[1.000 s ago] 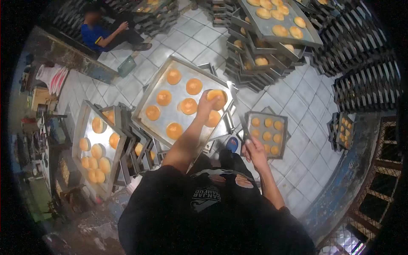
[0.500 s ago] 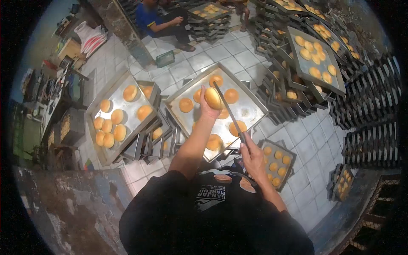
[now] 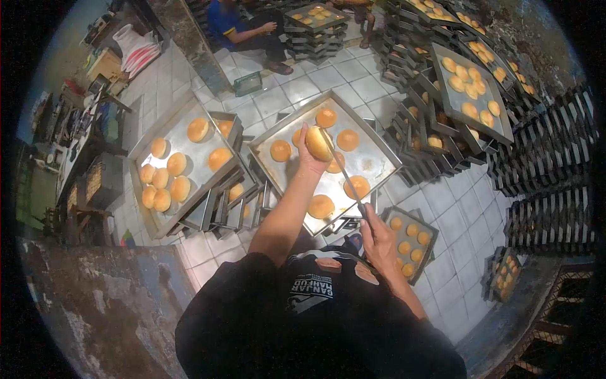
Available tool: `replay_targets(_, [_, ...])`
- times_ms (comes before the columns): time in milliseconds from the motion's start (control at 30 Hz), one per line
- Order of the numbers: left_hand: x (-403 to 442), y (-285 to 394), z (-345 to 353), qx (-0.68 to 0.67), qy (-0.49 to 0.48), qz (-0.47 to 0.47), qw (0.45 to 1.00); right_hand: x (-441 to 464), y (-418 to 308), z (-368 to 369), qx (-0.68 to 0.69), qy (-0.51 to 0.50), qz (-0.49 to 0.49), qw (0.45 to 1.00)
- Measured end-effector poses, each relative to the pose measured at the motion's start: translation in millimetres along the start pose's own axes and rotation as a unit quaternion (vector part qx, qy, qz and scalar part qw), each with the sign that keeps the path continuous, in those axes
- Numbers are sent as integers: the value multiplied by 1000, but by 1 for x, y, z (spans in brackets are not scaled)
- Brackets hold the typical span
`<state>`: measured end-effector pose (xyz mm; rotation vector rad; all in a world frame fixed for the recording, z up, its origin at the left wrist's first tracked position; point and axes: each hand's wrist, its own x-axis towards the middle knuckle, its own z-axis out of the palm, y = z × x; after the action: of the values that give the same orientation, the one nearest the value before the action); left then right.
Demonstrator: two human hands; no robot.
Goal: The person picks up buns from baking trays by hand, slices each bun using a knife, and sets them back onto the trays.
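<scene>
My left hand (image 3: 308,160) is wrapped round a golden round bun (image 3: 319,145), held up on its side over a metal baking tray (image 3: 273,169). In my right hand (image 3: 379,241) is the handle of a long thin knife (image 3: 351,182). Its blade slants up and left to the bun's right side. Whether the edge has gone into the bun, I cannot tell. Several more buns lie spread on the tray below, among them one near its front corner (image 3: 321,206) and one close to the blade (image 3: 357,187).
Left of me a second tray (image 3: 146,213) of buns rests on stacked trays. Tall tray stacks (image 3: 404,136) rise at the right, and a lower tray of buns (image 3: 419,266) is by my right forearm. A person in a blue shirt (image 3: 221,24) sits beyond a green basket (image 3: 247,84).
The knife blade, which stood along the bun with its tip above it, now lies closer against the bun's side, its tip less visible. My right hand has shifted slightly down and right.
</scene>
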<state>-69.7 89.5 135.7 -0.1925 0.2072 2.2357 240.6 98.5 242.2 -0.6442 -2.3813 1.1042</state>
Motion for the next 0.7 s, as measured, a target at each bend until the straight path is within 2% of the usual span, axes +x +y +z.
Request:
replay_targets(133, [-15,-23,7,54,34,-5,998,19,-4,7,22,-18,27,999])
replay_targets(233, [-20,-38,10,41,18,-65,997,44,4,21,38,22,-14,999])
replay_targets(333, [-18,-38,12,48,47,-40,997,49,-6,14,10,12,-22,1000])
replay_targets(400, [-15,-22,16,65,78,31,994,36,-14,3,-7,-37,20,999])
replay_targets(533, [-22,-7,26,119,110,15,987,10,-18,-9,19,-71,81,994])
replay_targets(700, [-29,-51,15,152,45,-42,986,51,-5,7,70,-26,88,993])
